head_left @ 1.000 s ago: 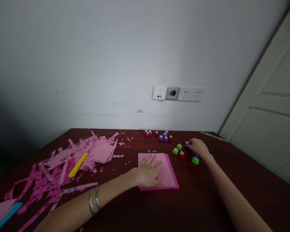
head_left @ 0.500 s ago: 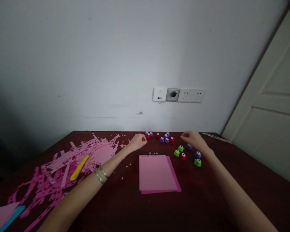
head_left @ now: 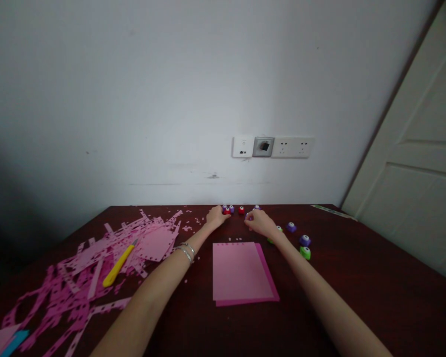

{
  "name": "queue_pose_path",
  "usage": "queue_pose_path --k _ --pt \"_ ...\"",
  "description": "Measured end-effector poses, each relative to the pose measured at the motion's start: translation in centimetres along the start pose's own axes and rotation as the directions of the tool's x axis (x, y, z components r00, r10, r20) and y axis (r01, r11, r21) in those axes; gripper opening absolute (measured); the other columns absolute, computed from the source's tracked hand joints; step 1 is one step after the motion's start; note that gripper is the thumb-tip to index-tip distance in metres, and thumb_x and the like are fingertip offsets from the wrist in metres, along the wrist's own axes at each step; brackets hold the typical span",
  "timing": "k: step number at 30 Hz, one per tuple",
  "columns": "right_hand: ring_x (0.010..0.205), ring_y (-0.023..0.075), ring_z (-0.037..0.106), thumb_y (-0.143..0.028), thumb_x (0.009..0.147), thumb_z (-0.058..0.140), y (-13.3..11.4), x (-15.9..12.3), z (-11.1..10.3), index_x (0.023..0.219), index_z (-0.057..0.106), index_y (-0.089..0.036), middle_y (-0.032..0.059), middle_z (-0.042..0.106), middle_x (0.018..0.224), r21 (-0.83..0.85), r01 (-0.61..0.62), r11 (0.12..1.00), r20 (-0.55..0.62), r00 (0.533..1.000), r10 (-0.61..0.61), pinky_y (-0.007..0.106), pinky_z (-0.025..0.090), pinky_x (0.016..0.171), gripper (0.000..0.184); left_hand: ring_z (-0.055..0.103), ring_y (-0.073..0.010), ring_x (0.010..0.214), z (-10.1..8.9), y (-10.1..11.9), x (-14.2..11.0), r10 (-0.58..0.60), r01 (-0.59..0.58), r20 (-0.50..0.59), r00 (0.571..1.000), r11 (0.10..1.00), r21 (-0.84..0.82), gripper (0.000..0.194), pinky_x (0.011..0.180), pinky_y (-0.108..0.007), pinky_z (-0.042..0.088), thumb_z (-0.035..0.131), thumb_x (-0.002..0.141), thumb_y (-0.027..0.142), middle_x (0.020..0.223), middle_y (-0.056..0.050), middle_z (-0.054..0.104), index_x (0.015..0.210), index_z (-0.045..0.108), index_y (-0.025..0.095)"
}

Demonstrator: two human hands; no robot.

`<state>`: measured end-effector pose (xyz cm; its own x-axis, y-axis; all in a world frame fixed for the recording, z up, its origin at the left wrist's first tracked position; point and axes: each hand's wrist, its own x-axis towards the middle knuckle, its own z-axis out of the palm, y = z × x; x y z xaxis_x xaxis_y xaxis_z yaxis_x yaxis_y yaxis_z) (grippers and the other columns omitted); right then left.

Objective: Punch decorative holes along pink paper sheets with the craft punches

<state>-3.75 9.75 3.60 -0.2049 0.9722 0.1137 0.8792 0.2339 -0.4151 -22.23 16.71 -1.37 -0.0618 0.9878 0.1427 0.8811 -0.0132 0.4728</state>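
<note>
My left hand [head_left: 216,217] reaches to the far side of the table, thumb and fingers apart beside a red paper punch [head_left: 227,211] with a white top. Two purple punches stand just behind that red one. My right hand [head_left: 259,222] is over the group right of it, its curled fingers at a purple paper punch [head_left: 248,216]. That hand hides most of this group; another purple punch [head_left: 257,207] shows behind it. Between the two hands stands a red punch [head_left: 241,210]. Nearer me lie a light pink sheet [head_left: 234,272] and a darker pink sheet [head_left: 269,277] under it.
Pink punched strips and scraps [head_left: 74,287] cover the table's left side, with a yellow craft knife [head_left: 119,265] on them. At right are a purple punch [head_left: 305,240] and a green punch [head_left: 305,252]. Wall sockets [head_left: 293,147] are behind the table.
My right hand has moved left, from above the right-hand punches to the middle group. My left hand has shifted slightly right, to the red punch, its fingers now spread.
</note>
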Motion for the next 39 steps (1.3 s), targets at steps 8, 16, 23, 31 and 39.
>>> queue_pose_path --k 8,16,23,31,39 --pt "0.066 0.0139 0.062 -0.019 0.072 0.051 0.2 -0.2 0.7 0.069 0.067 -0.017 0.0036 0.067 0.063 0.005 -0.018 1.0 0.038 0.999 0.018 0.02 0.038 0.056 0.016 0.059 -0.0223 0.087 0.5 -0.1 0.4 -0.012 0.012 0.005 1.0 1.0 -0.023 0.026 0.068 -0.027 0.041 0.065 0.07 0.041 0.092 -0.008 0.065 0.08 0.061 0.018" --pt "0.061 0.0128 0.059 -0.022 0.075 0.052 1.1 0.2 0.0 0.069 0.067 -0.015 0.0032 0.066 0.061 0.132 0.097 0.986 -0.024 0.995 -0.095 0.02 0.039 0.055 0.017 0.057 -0.0154 0.071 -2.5 -0.2 0.1 0.221 -0.198 0.123 0.968 0.965 -0.174 0.024 0.064 -0.023 0.039 0.062 0.073 0.038 0.073 -0.002 0.065 0.075 0.067 0.014" --pt "0.049 0.0079 0.051 -0.033 0.077 0.056 1.5 0.2 -1.6 0.087 0.065 -0.013 0.0027 0.064 0.068 0.515 0.099 0.852 0.019 0.992 -0.127 0.015 0.036 0.038 0.024 0.056 -0.0141 0.073 -7.2 -0.1 -2.0 0.541 -0.329 0.298 0.786 0.775 -0.54 0.028 0.063 -0.022 0.04 0.06 0.074 0.03 0.084 -0.004 0.066 0.096 0.066 0.012" --pt "0.064 0.0111 0.059 -0.035 0.073 0.063 0.7 -0.3 -1.6 0.093 0.063 -0.015 0.0069 0.067 0.086 0.702 0.089 0.706 0.124 0.962 -0.245 0.016 0.046 0.041 0.028 0.054 -0.0111 0.068 -8.5 0.5 -4.6 0.665 -0.28 0.407 0.627 0.679 -0.679 0.026 0.06 -0.023 0.041 0.06 0.075 0.026 0.089 -0.006 0.065 0.098 0.064 0.014" --pt "0.076 0.0162 0.065 -0.035 0.072 0.067 0.4 -0.5 -0.7 0.097 0.062 -0.015 0.0063 0.068 0.085 0.767 0.02 0.642 0.246 0.915 -0.321 0.018 0.052 0.046 0.033 0.055 -0.0111 0.067 -8.2 0.8 -5.4 0.665 -0.217 0.432 0.609 0.664 -0.716 0.027 0.063 -0.025 0.044 0.062 0.075 0.029 0.081 -0.004 0.065 0.097 0.065 0.013"
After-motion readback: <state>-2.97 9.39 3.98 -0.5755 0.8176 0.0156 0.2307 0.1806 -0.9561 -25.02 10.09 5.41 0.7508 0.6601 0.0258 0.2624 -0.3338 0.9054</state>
